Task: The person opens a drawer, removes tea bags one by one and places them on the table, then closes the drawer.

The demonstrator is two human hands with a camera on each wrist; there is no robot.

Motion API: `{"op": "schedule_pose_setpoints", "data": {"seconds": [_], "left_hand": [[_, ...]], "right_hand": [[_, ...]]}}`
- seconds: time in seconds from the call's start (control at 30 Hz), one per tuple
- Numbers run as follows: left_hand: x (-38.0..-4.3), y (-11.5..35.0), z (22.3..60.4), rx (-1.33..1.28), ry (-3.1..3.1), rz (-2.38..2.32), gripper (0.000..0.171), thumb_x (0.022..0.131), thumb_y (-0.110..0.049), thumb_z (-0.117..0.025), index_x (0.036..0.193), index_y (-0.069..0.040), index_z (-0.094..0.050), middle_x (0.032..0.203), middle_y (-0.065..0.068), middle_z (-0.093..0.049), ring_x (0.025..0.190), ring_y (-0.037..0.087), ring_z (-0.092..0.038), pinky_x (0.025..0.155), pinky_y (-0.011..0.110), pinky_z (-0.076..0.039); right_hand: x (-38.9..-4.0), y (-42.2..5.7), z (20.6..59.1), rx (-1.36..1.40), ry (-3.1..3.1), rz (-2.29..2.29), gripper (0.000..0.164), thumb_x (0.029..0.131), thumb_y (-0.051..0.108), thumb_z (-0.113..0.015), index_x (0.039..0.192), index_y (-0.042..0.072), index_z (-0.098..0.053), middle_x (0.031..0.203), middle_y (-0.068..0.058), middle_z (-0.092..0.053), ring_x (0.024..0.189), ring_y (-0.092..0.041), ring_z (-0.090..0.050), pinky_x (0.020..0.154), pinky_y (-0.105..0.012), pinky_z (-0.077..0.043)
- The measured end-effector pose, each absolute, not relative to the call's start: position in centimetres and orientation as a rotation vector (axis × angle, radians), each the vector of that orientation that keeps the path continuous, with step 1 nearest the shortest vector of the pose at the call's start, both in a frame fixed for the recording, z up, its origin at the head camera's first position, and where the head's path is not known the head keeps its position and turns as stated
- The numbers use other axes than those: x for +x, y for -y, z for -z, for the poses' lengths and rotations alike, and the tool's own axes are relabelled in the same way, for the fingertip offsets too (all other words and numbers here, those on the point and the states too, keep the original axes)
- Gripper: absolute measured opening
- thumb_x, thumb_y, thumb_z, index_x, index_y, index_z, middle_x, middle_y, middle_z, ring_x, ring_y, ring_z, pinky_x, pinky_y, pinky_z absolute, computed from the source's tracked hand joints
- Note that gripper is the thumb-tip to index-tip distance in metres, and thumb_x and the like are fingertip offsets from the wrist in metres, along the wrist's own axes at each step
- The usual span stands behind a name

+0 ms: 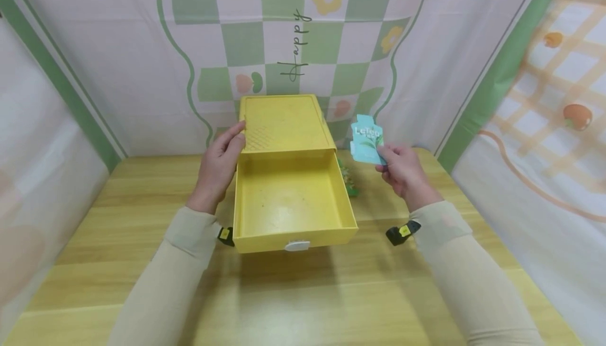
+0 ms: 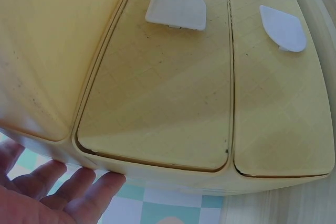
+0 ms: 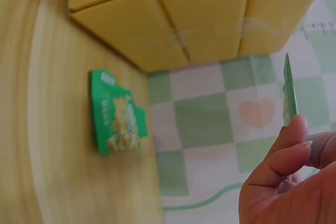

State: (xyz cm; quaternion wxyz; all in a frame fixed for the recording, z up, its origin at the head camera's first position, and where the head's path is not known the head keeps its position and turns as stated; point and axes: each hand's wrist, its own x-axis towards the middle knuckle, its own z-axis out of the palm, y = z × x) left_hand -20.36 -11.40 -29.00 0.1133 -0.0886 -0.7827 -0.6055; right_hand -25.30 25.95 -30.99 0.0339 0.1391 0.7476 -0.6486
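My left hand rests against the left side of a yellow drawer cabinet. In the left wrist view its fingertips touch the cabinet's side edge, with the fingers extended. The top drawer is pulled out, and its visible floor holds nothing. To the right of the cabinet, my right hand pinches a flat teal packaging piece with tabs and the print "LeTeu" between thumb and fingers. It is held up in the air, and appears edge-on in the right wrist view.
A green printed package lies on the wooden table beside the cabinet's right side. Lower drawer fronts with white handles appear in the left wrist view. A checkered cloth hangs behind the cabinet, with more cloth at both sides.
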Motion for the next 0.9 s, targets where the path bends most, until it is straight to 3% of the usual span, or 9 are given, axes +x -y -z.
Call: {"op": "schedule_pose_setpoints", "data": {"seconds": [0.23,0.9], "left_hand": [[-20.5,11.4,29.1,-0.273,2.288,1.777,0.053,0.103,-0.039,-0.041,0.149,-0.013,-0.044,0.154,0.002,-0.040,0.136,0.016,-0.037,0.112,0.043,-0.032],[-20.5,11.4,29.1,-0.275,2.282,1.768,0.053,0.103,-0.040,-0.041,0.149,-0.014,-0.045,0.154,0.001,-0.040,0.136,0.016,-0.037,0.112,0.044,-0.031]], "right_hand": [[-25.9,-26.9,32.7,0.466,-2.277,1.941,0.058,0.101,0.025,-0.051,0.150,0.002,-0.033,0.105,-0.002,-0.050,0.078,-0.004,-0.052,0.064,-0.014,-0.046],[-26.7,-28.1,36.4,0.579,-2.339,1.797,0.056,0.101,0.027,-0.049,0.152,0.007,-0.034,0.114,-0.004,-0.052,0.093,-0.011,-0.053,0.077,-0.019,-0.050]]}}
